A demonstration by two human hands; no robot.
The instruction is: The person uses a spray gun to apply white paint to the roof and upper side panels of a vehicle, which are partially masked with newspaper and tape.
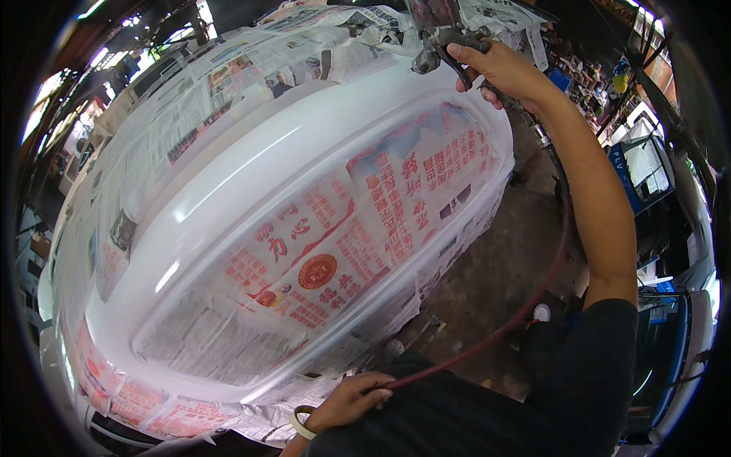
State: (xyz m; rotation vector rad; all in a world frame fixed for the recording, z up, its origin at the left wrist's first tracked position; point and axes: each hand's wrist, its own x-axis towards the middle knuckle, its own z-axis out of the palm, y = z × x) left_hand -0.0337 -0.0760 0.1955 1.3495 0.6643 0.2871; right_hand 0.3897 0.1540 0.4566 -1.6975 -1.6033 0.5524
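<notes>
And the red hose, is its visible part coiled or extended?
Extended: the red hose bends in one open curve between the left hand and the spray gun.

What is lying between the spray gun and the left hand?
In the head view, the newspaper-covered panel and its white border lie between the spray gun and left hand; the red hose curves past on the right.

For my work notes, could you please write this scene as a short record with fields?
right hand: grips a spray gun, raised over the far end of the bodywork
left hand: holds a red hose low, near the body
left wrist: pale band
bodywork: white, glossy
covering: newspaper sheets beside the white area
</notes>
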